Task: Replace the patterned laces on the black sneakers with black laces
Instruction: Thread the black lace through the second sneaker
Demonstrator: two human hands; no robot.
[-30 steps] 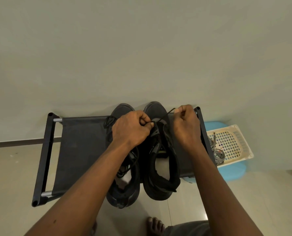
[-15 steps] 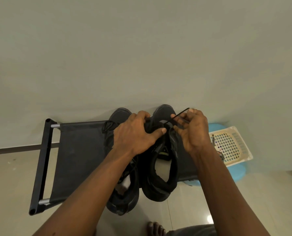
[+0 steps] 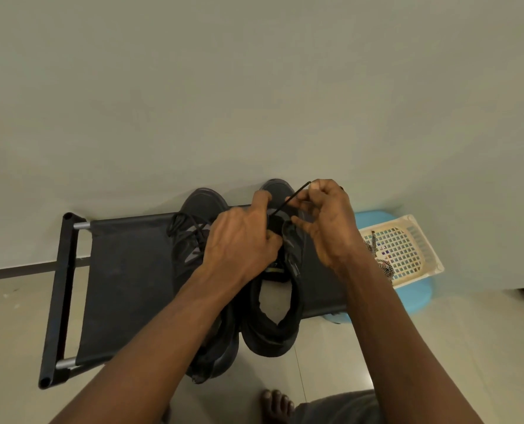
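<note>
A: Holding what, in the right hand (image 3: 328, 221)?
B: Pinching the black lace (image 3: 291, 198) between thumb and fingertips, close to its tip, leaving a short stub past the thumb, away from the body.
A: And with the left hand (image 3: 242, 240)?
B: Curled onto the upper of the open sneaker (image 3: 273, 328), gripping near the eyelets, close beside the right hand's fingers. Can't make out which eyelet underneath.
A: Lying which way, that lace?
B: Running taut on a slant: from under the left fingertips, up and outward to the right thumb. So pointing away from the eyelets, not into them.
A: Next, then?
B: Probably turning the tip back toward the left hand and feeding it down into the next hole. Nearer for the right hand; best kept steadying with the left.
A: Anything else around?
B: Laced sneaker (image 3: 202, 203) just left of the left hand, on the same black rack (image 3: 126, 270); patterned laces (image 3: 384, 266) lying at the edge of the basket (image 3: 419, 240), just outside the right wrist.
</note>
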